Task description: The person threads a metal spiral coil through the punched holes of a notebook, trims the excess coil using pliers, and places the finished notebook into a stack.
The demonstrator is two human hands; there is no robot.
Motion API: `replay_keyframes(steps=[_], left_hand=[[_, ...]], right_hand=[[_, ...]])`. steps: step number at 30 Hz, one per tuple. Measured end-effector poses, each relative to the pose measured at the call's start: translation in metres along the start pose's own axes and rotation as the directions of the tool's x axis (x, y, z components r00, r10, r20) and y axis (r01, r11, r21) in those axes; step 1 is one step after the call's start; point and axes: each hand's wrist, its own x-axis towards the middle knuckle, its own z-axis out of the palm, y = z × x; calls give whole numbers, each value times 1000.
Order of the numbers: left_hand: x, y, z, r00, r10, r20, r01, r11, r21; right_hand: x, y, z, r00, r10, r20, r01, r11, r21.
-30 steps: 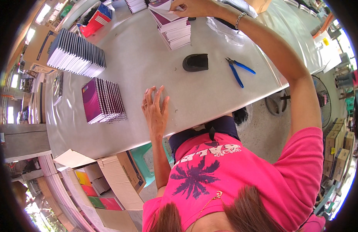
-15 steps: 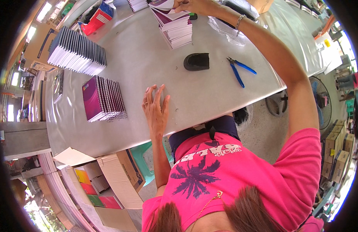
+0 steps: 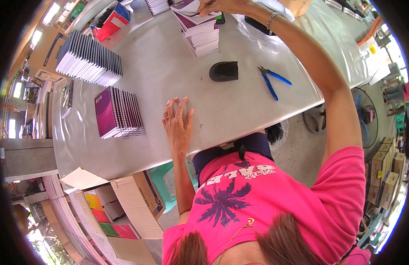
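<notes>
At the far middle of the table, my right hand (image 3: 223, 6) pinches the edge of the top booklet on a stack of purple-covered booklets (image 3: 202, 39). A white sheet or page shows lifted under those fingers. My left hand (image 3: 177, 126) lies on the table near its front edge, fingers spread, holding nothing. To its left stands a stack of purple wire-bound notebooks (image 3: 117, 112). Between the booklets and the front edge are a black curved object (image 3: 224, 71) and blue-handled cutting pliers (image 3: 273, 81) with their jaws toward the far side.
Dark wire-bound notebooks (image 3: 88, 59) stand stacked at far left, with a red and blue box (image 3: 111, 26) behind. White wrapping (image 3: 259, 36) lies beside my right forearm. Below the table at left is an open carton (image 3: 136, 196); a fan (image 3: 365, 117) stands at right.
My right forearm has shifted slightly to the left, its fingers staying at the top booklet. My left hand has not visibly moved.
</notes>
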Motion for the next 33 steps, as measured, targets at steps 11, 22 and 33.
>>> replay_keyframes(steps=[11, 22, 33], left_hand=[[-1, 0, 2, 1000, -1, -7, 1, 1000, 9], [-1, -5, 1, 1000, 5, -22, -5, 1000, 7], [24, 18, -53, 868, 318, 382, 490, -413, -768]], right_hand=[[-7, -8, 1, 997, 65, -35, -63, 997, 49], [-24, -47, 28, 849, -348, -397, -14, 737, -676], [-157, -136, 105, 691, -532, -490, 346, 838, -422]])
